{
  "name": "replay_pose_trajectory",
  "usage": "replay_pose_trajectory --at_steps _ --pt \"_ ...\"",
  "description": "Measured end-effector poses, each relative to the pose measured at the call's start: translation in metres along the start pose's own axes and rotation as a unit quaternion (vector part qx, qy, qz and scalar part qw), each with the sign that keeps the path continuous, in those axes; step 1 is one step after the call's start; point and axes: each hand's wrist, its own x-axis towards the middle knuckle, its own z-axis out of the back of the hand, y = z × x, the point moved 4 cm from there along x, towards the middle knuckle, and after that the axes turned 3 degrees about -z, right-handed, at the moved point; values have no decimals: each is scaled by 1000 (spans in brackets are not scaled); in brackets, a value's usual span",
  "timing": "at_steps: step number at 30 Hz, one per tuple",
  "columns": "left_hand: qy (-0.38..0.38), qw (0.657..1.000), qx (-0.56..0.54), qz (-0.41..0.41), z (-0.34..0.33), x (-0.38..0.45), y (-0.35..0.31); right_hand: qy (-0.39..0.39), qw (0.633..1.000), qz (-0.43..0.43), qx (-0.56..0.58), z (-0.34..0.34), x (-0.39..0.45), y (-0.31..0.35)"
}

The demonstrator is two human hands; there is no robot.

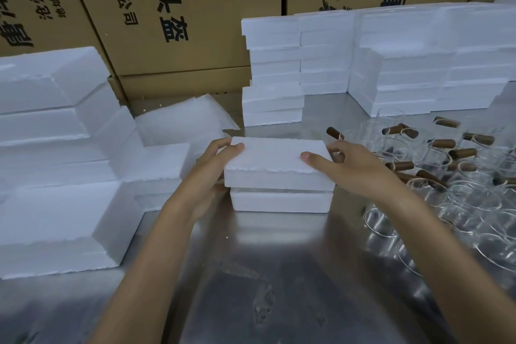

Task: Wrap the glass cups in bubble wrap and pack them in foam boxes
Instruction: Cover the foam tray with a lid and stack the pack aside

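Foam lid (275, 158) sits on a foam box base (280, 201) at centre of the steel table (279, 274), a thin gap showing between the two halves. Left hand (212, 165) holds the lid's left end, thumb on top, fingers curled round the far-left corner. Right hand (351, 166) holds the right end, thumb flat on top, fingers wrapped over the right edge.

Surroundings:
- Right of the box, just beside the right hand: crowd of clear glass cups (458, 204) with brown handles, some lying on their sides, packed close together and running to the table's right edge.
- Left: stacked foam boxes (55, 153) in stepped piles, near to far; one low pile stands just beside the left wrist.
- Far left of centre: bubble wrap sheets (181, 117) lying flat behind the left hand.
- Far centre and right: more foam stacks (391, 64), touching one another, against cardboard cartons (167, 8) with printed characters.
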Motion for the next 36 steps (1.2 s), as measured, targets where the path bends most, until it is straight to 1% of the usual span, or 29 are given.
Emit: replay_pose_trajectory --at_steps 5,8,12,20,29,36 --pt "6 999 -40 -3 0 1 1 -12 1000 22 18 1 -7 -1" --pt "4 999 -53 -5 -2 1 2 -18 999 17 33 1 -8 -3" --pt "20 998 -56 -6 -1 1 3 -37 998 3 49 4 -13 -5" --pt "13 1000 -15 -7 2 4 13 -47 997 -2 66 -2 -14 -12" --pt "31 999 15 -3 3 10 16 -51 996 7 72 -11 -10 -20" --pt "29 999 25 5 3 12 15 -58 998 18 31 -11 -15 -18"
